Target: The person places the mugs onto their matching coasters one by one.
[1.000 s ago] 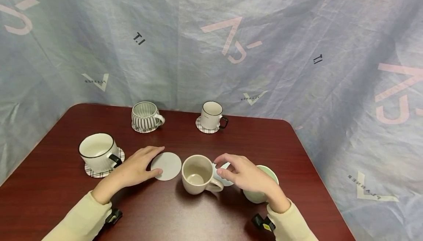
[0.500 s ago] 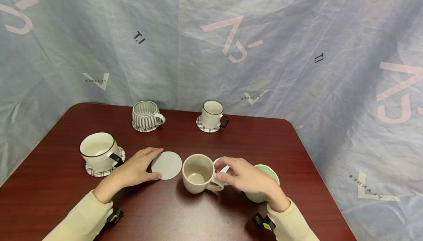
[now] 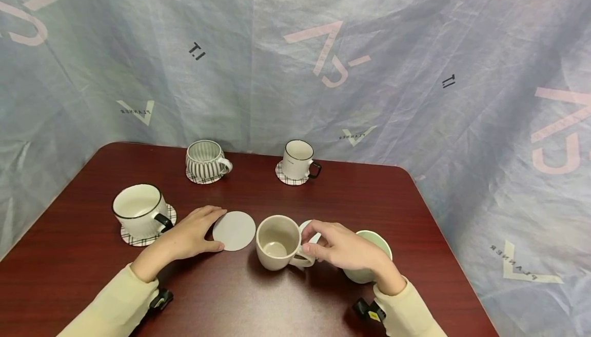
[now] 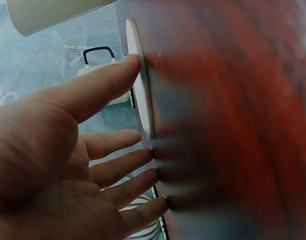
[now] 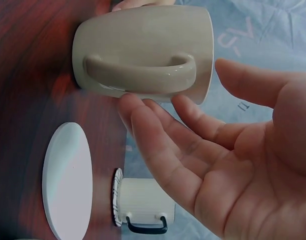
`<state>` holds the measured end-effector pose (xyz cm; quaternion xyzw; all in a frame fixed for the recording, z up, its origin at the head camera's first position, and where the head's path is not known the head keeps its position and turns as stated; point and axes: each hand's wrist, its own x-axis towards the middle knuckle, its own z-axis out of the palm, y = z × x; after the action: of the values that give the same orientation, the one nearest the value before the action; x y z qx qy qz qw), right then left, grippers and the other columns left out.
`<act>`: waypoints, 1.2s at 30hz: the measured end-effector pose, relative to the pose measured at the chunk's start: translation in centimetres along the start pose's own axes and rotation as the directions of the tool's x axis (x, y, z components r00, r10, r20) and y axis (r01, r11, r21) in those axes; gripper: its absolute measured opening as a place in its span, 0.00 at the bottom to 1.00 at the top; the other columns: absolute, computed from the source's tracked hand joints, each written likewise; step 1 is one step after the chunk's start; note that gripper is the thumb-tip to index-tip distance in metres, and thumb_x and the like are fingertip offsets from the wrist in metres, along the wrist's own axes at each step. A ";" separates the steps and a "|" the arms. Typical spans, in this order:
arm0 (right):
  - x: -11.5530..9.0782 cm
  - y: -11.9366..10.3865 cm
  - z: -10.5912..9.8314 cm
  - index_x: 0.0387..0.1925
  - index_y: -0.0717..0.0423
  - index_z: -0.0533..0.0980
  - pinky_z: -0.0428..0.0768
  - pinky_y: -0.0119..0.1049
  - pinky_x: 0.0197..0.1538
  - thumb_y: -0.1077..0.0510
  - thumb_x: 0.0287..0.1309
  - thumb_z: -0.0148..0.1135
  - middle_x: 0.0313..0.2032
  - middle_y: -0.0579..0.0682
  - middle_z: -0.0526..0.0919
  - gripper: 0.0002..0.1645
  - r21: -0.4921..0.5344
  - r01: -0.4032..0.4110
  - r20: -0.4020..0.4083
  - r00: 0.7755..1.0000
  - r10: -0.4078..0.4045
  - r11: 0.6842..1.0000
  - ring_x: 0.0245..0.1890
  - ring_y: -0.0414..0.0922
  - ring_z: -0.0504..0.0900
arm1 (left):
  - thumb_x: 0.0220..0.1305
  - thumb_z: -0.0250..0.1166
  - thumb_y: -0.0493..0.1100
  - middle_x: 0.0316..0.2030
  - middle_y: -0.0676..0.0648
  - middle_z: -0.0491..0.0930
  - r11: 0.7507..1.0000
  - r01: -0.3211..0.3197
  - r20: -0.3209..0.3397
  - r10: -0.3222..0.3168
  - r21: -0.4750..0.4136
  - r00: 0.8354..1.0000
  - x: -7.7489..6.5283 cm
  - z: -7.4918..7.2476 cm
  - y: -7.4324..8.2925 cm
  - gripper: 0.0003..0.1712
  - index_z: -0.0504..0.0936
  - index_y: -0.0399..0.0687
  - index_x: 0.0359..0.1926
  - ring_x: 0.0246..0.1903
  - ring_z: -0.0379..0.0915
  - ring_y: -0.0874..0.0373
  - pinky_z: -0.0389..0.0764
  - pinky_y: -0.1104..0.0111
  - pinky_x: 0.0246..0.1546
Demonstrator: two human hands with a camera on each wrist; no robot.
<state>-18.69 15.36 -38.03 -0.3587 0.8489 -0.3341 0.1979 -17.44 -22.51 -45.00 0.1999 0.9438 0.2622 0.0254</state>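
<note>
In the head view a plain white round coaster [image 3: 234,231] lies left of a beige mug [image 3: 278,242]. My left hand [image 3: 191,233] rests at that coaster's left side. In the left wrist view its thumb reaches the coaster's edge [image 4: 141,95], and the other fingers extend to the tabletop. The beige mug stands upright, handle [image 5: 140,75] toward my right hand [image 3: 339,244]. Loosely bent, my right fingers [image 5: 158,130] are right at the handle, with the thumb by the rim. A second white coaster [image 5: 68,182] lies beyond the mug, partly hidden by my right hand in the head view.
A pale green cup [image 3: 362,274] stands partly behind my right forearm. Farther off, a black-rimmed wide mug [image 3: 138,209], a striped cup [image 3: 203,165] and a white mug with a black handle [image 3: 295,160] sit on checked coasters on the dark red table [image 3: 369,188].
My right hand has shifted slightly, its fingertips now close to the beige mug's handle. My left hand stays at the coaster, and the cups have not moved.
</note>
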 end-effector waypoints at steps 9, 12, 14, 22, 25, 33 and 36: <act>0.1 0.2 0.0 0.48 0.49 0.79 0.81 0.31 0.31 0.51 0.76 0.63 0.33 0.42 0.84 0.07 0.000 -0.006 0.019 1.000 0.006 1.000 0.31 0.46 0.88 | 0.55 0.81 0.47 0.68 0.29 0.73 1.000 -0.011 0.005 0.011 0.001 1.000 0.2 -0.2 -0.1 0.45 0.76 0.31 0.69 0.69 0.67 0.28 0.71 0.37 0.67; 0.2 0.2 0.1 0.46 0.48 0.79 0.81 0.31 0.32 0.51 0.76 0.63 0.32 0.42 0.85 0.05 0.002 -0.019 0.039 0.999 0.019 1.000 0.30 0.48 0.89 | 0.55 0.81 0.46 0.68 0.28 0.72 1.000 -0.013 0.013 0.013 0.006 1.000 0.2 -0.3 -0.1 0.43 0.77 0.31 0.68 0.69 0.67 0.28 0.71 0.37 0.67; 0.3 0.2 0.2 0.46 0.46 0.79 0.82 0.32 0.32 0.51 0.77 0.63 0.31 0.43 0.85 0.05 0.005 -0.035 0.056 0.998 0.035 0.999 0.30 0.48 0.89 | 0.56 0.81 0.46 0.68 0.29 0.73 1.000 -0.012 0.015 0.012 0.009 1.000 0.2 -0.2 -0.1 0.43 0.77 0.31 0.68 0.69 0.67 0.28 0.72 0.37 0.67; 0.2 0.7 0.6 0.45 0.49 0.80 0.88 0.43 0.36 0.50 0.78 0.61 0.33 0.53 0.87 0.08 0.092 -0.076 0.122 0.990 0.065 0.993 0.29 0.47 0.91 | 0.57 0.80 0.45 0.68 0.29 0.72 1.000 -0.011 0.034 0.011 0.014 0.999 0.4 -0.3 -0.2 0.41 0.77 0.30 0.68 0.69 0.67 0.28 0.71 0.38 0.67; 0.3 0.9 0.8 0.43 0.50 0.81 0.89 0.51 0.39 0.52 0.79 0.60 0.36 0.55 0.87 0.08 0.132 -0.094 0.141 0.987 0.075 0.987 0.30 0.51 0.91 | 0.58 0.80 0.45 0.69 0.28 0.72 1.000 -0.011 0.037 0.010 0.014 0.999 0.5 -0.4 -0.1 0.40 0.77 0.30 0.67 0.69 0.66 0.28 0.71 0.38 0.68; 0.5 0.7 1.3 0.39 0.63 0.80 0.91 0.47 0.41 0.57 0.82 0.54 0.38 0.62 0.85 0.16 0.297 -0.140 0.217 0.973 0.077 0.944 0.35 0.61 0.91 | 0.59 0.80 0.45 0.69 0.28 0.72 1.000 0.001 0.040 -0.002 0.010 0.999 0.2 -0.3 -0.1 0.40 0.77 0.30 0.68 0.70 0.66 0.28 0.71 0.38 0.68; 0.6 0.6 1.6 0.39 0.65 0.80 0.91 0.44 0.41 0.57 0.83 0.51 0.38 0.61 0.84 0.18 0.332 -0.145 0.237 0.969 0.066 0.932 0.36 0.61 0.90 | 0.59 0.80 0.45 0.69 0.29 0.72 1.000 0.005 0.038 -0.005 0.010 0.999 0.1 -0.2 -0.2 0.40 0.77 0.30 0.67 0.70 0.66 0.28 0.71 0.38 0.68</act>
<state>-18.47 14.52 -39.59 -0.3067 0.7674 -0.4253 0.3690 -17.61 -22.70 -44.93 0.2026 0.9449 0.2535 0.0429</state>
